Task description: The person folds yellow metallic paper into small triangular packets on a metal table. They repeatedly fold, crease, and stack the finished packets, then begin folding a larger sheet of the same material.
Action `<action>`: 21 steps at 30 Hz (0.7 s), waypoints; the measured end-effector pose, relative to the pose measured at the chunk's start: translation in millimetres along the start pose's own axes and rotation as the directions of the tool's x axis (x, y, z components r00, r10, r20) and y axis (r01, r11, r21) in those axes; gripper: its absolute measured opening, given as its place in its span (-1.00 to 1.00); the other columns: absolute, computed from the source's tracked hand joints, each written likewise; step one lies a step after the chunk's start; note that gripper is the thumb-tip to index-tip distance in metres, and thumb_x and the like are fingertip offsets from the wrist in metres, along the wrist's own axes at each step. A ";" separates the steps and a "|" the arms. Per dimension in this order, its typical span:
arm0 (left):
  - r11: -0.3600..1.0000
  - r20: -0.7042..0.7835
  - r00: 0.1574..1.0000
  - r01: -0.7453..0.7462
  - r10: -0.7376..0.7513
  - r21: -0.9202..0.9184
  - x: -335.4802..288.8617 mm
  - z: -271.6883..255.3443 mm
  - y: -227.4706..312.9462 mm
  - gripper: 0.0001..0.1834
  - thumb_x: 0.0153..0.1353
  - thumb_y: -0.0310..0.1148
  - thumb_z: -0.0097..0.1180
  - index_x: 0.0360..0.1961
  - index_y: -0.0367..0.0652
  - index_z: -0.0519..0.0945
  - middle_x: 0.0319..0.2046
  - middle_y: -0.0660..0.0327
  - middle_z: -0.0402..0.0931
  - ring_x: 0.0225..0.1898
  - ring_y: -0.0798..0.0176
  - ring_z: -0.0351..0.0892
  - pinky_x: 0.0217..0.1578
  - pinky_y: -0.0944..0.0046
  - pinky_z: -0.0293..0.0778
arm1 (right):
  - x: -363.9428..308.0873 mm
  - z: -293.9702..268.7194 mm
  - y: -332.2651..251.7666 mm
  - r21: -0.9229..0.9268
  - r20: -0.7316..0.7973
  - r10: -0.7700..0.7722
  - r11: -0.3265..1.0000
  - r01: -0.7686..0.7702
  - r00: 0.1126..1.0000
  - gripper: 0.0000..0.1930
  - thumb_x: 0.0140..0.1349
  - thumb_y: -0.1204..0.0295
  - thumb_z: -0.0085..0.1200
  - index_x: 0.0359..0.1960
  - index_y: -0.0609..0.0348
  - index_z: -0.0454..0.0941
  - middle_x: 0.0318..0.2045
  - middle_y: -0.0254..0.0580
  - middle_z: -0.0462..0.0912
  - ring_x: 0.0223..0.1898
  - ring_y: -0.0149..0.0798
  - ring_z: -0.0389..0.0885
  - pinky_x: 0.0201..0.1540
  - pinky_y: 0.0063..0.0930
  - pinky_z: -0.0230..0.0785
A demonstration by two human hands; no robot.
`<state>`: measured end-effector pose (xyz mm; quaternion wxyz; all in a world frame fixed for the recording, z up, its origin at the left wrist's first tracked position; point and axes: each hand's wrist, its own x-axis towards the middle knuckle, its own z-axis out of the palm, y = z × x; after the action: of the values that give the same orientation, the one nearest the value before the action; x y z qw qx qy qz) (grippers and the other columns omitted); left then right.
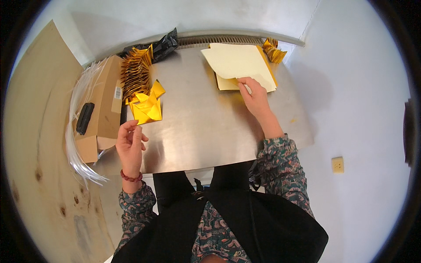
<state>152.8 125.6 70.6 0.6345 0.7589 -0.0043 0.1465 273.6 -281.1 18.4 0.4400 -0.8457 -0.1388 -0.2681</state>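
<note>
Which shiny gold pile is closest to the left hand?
The flat folded gold pieces, just beyond the left hand. The long fanned row lies behind them; the small bundle sits far right.

Smooth metal all across the desk (197,136), and it's throwing back soft, cloudy reflections! Far right, the paper stack (241,61) shows a matt cream face, with glossy gold peeking out along its edge. Over on the left, the folded gold pieces (148,107) gleam like foil, and the pleated gold row (136,70) glints along its sharp ridges. Dull brown cardboard on the box (109,96), shiny plastic-looking strands (75,136) beside it, crinkled glossy plastic on the black bag (166,45), matt printed cloth on the sleeves (285,168).
</note>
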 end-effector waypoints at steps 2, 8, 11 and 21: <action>0.999 0.030 0.999 0.009 -0.011 0.047 -4.4 15.6 17.1 -0.75 0.53 -0.46 0.22 0.17 -0.19 0.61 -0.11 0.31 0.63 -0.23 0.47 0.64 -0.37 0.51 0.51 | -17.8 -11.1 -22.7 0.072 0.037 0.040 0.996 -0.043 0.998 -0.84 0.47 0.47 0.18 0.00 0.19 0.69 -0.12 0.01 0.78 -0.07 0.06 0.75 0.03 -0.24 0.59; 0.628 0.504 0.753 -0.645 0.424 0.435 -17.4 48.7 69.0 -0.20 -0.02 -0.38 0.63 0.33 -0.06 0.62 0.48 0.03 0.38 0.58 -0.20 0.22 0.54 -0.20 0.20 | -91.6 -55.3 -86.5 0.296 0.356 0.076 0.936 -0.190 0.931 -0.83 0.51 0.53 0.10 0.02 0.24 0.68 -0.08 -0.10 0.82 -0.01 -0.20 0.78 0.11 -0.37 0.57; 0.595 0.647 0.716 -0.647 0.262 0.476 -22.2 54.1 64.2 -0.15 -0.08 -0.40 0.62 0.34 0.00 0.62 0.48 0.06 0.41 0.61 -0.18 0.21 0.57 -0.32 0.10 | -121.9 -70.8 -98.3 0.438 0.483 0.125 0.823 -0.363 0.867 -0.82 0.53 0.55 0.06 0.04 0.27 0.67 -0.03 -0.16 0.83 0.04 -0.32 0.76 0.17 -0.39 0.55; 0.867 0.688 0.725 -0.328 -0.023 0.376 -29.1 13.0 43.8 -0.82 0.30 -0.49 0.35 -0.07 -0.16 0.75 -0.16 0.05 0.77 -0.19 -0.02 0.77 -0.13 0.17 0.68 | -162.8 -90.4 -84.0 0.451 0.488 0.238 0.755 -0.476 0.840 -0.82 0.49 0.55 0.13 0.06 0.28 0.61 -0.05 -0.15 0.82 -0.05 -0.40 0.74 0.06 -0.48 0.55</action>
<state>119.3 99.3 104.1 0.3697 0.8873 -0.2615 -0.0873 71.0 -306.7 23.4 0.6719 -0.7272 -0.1295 0.0545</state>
